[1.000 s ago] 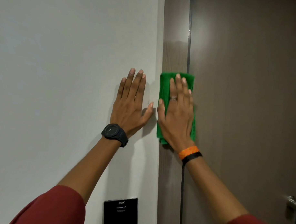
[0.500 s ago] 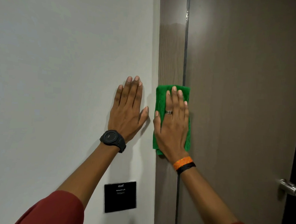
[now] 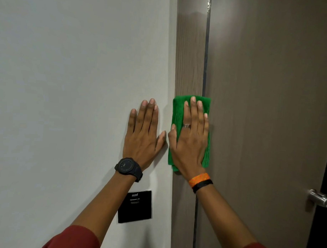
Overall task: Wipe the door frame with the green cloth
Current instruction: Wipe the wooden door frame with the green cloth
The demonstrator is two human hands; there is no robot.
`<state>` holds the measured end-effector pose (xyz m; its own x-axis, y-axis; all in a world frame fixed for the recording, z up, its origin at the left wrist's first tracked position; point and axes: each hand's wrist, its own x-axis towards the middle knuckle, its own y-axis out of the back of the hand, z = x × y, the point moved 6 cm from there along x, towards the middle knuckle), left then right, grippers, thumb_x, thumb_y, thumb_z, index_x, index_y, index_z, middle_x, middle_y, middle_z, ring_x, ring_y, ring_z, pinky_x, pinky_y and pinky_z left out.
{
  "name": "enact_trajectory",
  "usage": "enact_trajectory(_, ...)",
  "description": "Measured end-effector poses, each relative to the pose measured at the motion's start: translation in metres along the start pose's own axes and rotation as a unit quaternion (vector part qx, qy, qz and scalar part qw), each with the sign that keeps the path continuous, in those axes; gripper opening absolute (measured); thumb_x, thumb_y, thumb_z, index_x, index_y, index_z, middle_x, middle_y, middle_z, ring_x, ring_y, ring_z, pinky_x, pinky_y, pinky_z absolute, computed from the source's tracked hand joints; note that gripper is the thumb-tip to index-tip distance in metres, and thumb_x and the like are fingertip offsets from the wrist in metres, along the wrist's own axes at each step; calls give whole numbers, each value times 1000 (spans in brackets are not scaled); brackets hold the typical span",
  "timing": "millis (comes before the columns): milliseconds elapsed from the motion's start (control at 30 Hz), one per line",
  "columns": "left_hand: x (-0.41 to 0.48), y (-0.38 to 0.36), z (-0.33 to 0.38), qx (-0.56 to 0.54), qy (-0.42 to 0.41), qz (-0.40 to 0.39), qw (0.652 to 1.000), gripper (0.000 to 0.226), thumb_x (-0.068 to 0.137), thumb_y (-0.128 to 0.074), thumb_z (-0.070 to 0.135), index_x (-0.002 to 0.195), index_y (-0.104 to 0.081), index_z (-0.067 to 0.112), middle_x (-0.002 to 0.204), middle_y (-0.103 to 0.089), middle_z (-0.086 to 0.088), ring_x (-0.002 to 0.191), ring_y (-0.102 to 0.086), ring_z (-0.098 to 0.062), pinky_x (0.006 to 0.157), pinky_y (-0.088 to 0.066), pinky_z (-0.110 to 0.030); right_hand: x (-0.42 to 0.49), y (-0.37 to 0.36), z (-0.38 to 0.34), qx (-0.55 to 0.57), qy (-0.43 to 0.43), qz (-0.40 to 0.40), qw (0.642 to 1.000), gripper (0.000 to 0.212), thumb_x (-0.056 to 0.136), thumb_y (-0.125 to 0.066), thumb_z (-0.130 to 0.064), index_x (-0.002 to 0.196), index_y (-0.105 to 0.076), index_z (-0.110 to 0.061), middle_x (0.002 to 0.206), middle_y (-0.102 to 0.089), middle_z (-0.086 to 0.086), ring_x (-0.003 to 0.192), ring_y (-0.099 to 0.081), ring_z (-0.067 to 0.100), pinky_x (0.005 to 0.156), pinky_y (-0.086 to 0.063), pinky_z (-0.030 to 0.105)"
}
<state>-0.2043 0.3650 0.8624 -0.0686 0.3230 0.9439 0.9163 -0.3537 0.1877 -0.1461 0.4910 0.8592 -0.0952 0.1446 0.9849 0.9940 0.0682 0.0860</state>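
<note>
The right hand point(image 3: 190, 143) presses flat on the green cloth point(image 3: 178, 113) against the door frame point(image 3: 190, 59) — no fingers curled round it. The left hand point(image 3: 143, 134) lies open on the wall point(image 3: 67, 83). If the pressure eases, the cloth may slip and drop — or stray onto the door point(image 3: 270, 109).

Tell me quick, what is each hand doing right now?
Left hand: open, flat on the white wall, holding nothing.
Right hand: open, flat, pressing the folded green cloth against the brown wooden door frame.
</note>
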Motion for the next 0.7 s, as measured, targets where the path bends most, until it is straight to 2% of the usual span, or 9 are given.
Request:
enact_trajectory(167,-24,-5,7,2,-2,-2,1000,74,105,-33,43,161,-10,1,171,-8,-17,159,-4,-31,130,-2,-49,-15,-5,4,16,-11,1,1000,69,102,-41,-35,162,-21,-8,172,-21,11,161,-12,25,133,-11,46)
enact_trajectory(300,-45,-8,10,5,0,-28,1000,75,104,-32,43,162,-5,3,171,2,-14,159,4,-28,130,2,-48,-76,-4,10,16,-9,-28,999,66,104,-41,-36,161,-22,-8,170,-25,14,160,-16,29,131,-18,52)
enact_trajectory(533,-55,-7,15,-6,6,-33,999,73,103,-32,39,161,-9,1,171,-4,-15,159,0,-29,130,0,-48,-17,-9,7,27,-17,13,999,68,102,-44,-35,162,-22,-9,171,-23,12,161,-14,26,133,-8,44)
enact_trajectory(700,-67,-7,19,-16,7,-45,999,74,103,-34,37,161,-5,1,171,-6,-16,159,-3,-30,131,0,-45,-111,-17,20,21,-20,-19,999,70,107,-40,-39,165,-9,-14,171,-18,9,161,-9,25,133,-5,44)
